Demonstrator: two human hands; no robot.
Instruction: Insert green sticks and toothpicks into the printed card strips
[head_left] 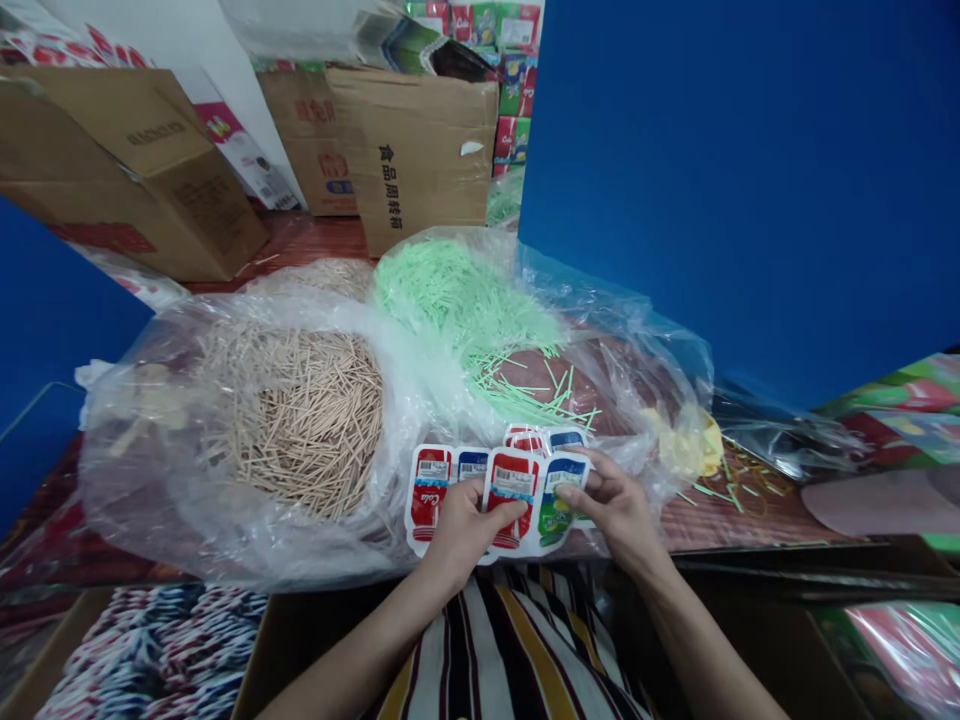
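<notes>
My left hand (pixel 466 530) is closed on a flat white-edged candy packet (pixel 512 482), its thumb pressed over the red cola panel. The same packet is pinched at its green panel by my right hand (pixel 619 510), thumb in front and fingers behind. A second packet (pixel 429 492), red and blue, sticks out to the left from behind my left hand. Further red and blue packets (pixel 568 438) show behind the front one; how they are held is hidden. Just beyond my hands lie thin green sticks (pixel 450 290) and tan sticks (pixel 322 410) in clear plastic bags.
Cardboard boxes (pixel 427 150) stand at the back, with another carton (pixel 135 170) at the far left. A blue panel (pixel 735 180) rises on the right. Below the table edge, an open box holds many packets (pixel 157 650). Yellow pieces (pixel 709 445) lie to the right.
</notes>
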